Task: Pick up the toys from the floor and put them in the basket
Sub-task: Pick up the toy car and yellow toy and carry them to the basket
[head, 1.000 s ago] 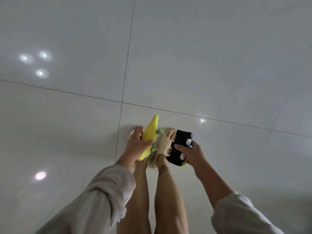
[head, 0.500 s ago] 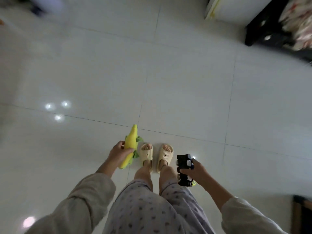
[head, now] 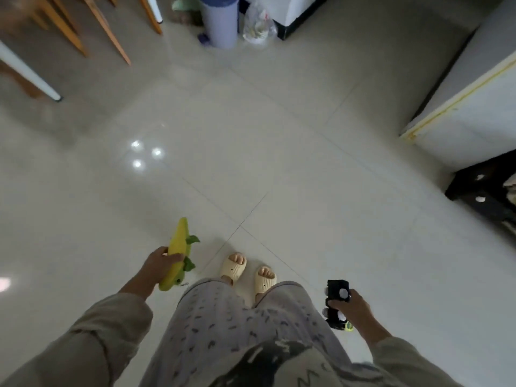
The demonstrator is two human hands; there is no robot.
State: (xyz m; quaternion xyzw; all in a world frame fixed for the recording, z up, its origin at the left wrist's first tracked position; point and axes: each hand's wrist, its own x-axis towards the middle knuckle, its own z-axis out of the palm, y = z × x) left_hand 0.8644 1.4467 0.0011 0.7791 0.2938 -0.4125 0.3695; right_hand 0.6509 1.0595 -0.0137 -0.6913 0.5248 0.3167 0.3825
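Note:
My left hand (head: 156,265) grips a yellow toy with green leaves (head: 178,248), held low at my left side with its tip pointing forward. My right hand (head: 356,310) holds a black toy car with white wheels (head: 337,296) at my right side. Both toys hang above the pale tiled floor. I stand upright, with my feet in cream slippers (head: 233,268) between the two hands. No basket shows in this view.
Wooden chair legs (head: 106,26) and a white table leg (head: 28,71) stand at the far left. A lilac bin (head: 219,20) and a plastic bag (head: 258,26) sit at the back. A white cabinet (head: 474,113) and black furniture (head: 485,194) line the right side.
I have risen from a crouch to standing. My hands have moved apart to my sides with the toys, and the view has lifted, bringing the furniture into sight.

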